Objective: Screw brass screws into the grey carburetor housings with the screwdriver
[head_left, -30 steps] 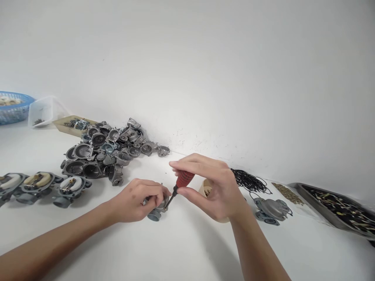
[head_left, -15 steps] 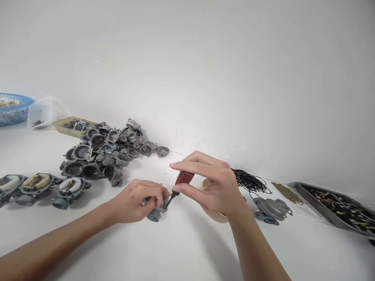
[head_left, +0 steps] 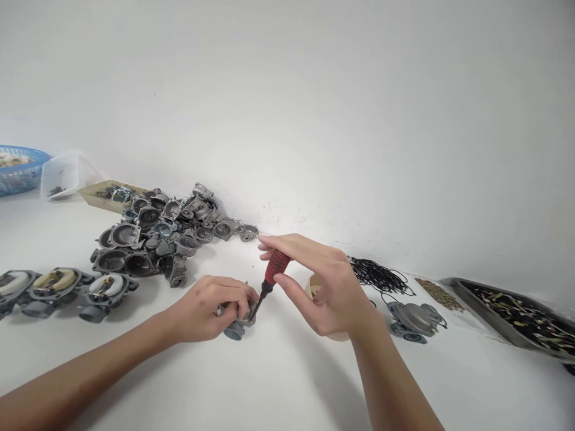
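Observation:
My left hand [head_left: 209,308] is closed round a small grey metal carburetor body [head_left: 237,322] and presses it onto the white table [head_left: 278,383]. My right hand [head_left: 321,287] pinches the red handle of a screwdriver [head_left: 273,270] between thumb and fingers. The dark shaft slants down to the left, and its tip meets the top of the carburetor body beside my left fingers. A small beige bowl [head_left: 314,288] is mostly hidden behind my right hand.
A heap of grey carburetor parts [head_left: 155,233] lies at the back left. Three carburetors with pale floats [head_left: 58,286] stand in a row at the left edge. Black rubber rings [head_left: 380,276], another grey carburetor [head_left: 415,320], a dark tray [head_left: 516,314] and a blue basket [head_left: 18,167] are around.
My right hand's fingers have shifted on the red handle, which now stands a little steeper and nearer the left hand. The left hand has stayed on the carburetor body.

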### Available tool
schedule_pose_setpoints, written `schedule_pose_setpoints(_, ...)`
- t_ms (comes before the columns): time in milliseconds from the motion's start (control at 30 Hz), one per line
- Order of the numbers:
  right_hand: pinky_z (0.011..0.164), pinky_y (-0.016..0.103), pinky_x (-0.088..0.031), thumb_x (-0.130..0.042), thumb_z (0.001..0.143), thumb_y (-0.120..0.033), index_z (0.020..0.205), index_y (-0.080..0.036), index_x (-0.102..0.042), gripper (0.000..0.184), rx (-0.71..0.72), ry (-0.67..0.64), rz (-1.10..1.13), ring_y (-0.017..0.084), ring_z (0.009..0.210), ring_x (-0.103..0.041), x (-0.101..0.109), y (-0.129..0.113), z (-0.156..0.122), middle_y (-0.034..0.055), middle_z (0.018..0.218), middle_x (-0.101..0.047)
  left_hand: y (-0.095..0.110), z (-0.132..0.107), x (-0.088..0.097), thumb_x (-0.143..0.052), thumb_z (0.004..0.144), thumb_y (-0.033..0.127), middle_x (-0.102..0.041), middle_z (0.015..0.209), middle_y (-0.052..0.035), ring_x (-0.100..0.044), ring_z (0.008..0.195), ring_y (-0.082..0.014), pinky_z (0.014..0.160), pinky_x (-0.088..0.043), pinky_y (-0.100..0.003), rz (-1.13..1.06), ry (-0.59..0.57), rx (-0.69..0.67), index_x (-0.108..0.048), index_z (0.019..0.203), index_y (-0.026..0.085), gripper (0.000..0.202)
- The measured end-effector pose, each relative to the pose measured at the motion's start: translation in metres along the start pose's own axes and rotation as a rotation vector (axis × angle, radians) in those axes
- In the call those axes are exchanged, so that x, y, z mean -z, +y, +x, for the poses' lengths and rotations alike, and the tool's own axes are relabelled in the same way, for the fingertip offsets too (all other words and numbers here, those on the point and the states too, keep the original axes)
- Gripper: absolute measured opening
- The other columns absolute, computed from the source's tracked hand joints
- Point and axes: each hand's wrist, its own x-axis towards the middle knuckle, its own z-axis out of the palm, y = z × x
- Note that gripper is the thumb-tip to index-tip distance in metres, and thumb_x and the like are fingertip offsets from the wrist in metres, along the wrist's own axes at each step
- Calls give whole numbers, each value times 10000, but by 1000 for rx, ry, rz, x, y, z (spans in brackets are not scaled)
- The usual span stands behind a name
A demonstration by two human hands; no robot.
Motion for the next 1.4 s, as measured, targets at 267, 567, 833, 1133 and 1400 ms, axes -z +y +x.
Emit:
schedule_pose_setpoints(267, 864, 372, -632, -644, 1005, -125, 1438, -246, -637, 449, -7, 1, 29, 179, 907, -728, -1, -2, 1, 30, 969, -759, 0, 0, -1, -460, 853, -33, -791, 918, -29, -729, 786, -170, 677, -528, -266, 14, 18, -7, -663, 775, 190, 312)
schedule_pose_setpoints(567, 861, 381, -648, -594, 1019, -113, 1420, -234, -643, 421, -20, 6, 71, 174, 895, -744, -2, -2, 1, 59, 1052, -762, 0, 0, -1, -459, 867, -24, -780, 908, -41, -742, 817, -184, 712, -561, -284, 35, 12, -20, -659, 765, 188, 309)
schedule_pose_setpoints(833, 879, 397, -642, -651, 987, -119, 1328, -219, -669, 355, -39, -5, 75, 181, 895, -731, 0, -1, 1, 60, 1031, -772, -1, -1, -3, -455, 848, -24, -794, 922, -42, -713, 766, -179, 657, -533, -288, 55, 20, -23, -677, 758, 191, 321)
schedule_pose_setpoints(1133, 789, 326, -604, -792, 953, -164, 1172, -229, -703, 245, -87, 12, 58, 154, 803, -714, 0, -2, 2, -2, 858, -752, -3, -4, -5, -481, 811, -25, -805, 955, -56, -726, 725, -167, 580, -522, -254, 52, 51, -10, -713, 762, 185, 317)
schedule_pose_setpoints(1400, 743, 288, -604, -829, 930, -195, 1071, -229, -702, 192, -130, 0, 29, 130, 764, -710, 13, -4, -1, 0, 904, -745, -3, -4, -6, -487, 813, -30, -831, 1056, -80, -801, 934, -237, 731, -627, -314, 86, 41, -45, -709, 824, 195, 316)
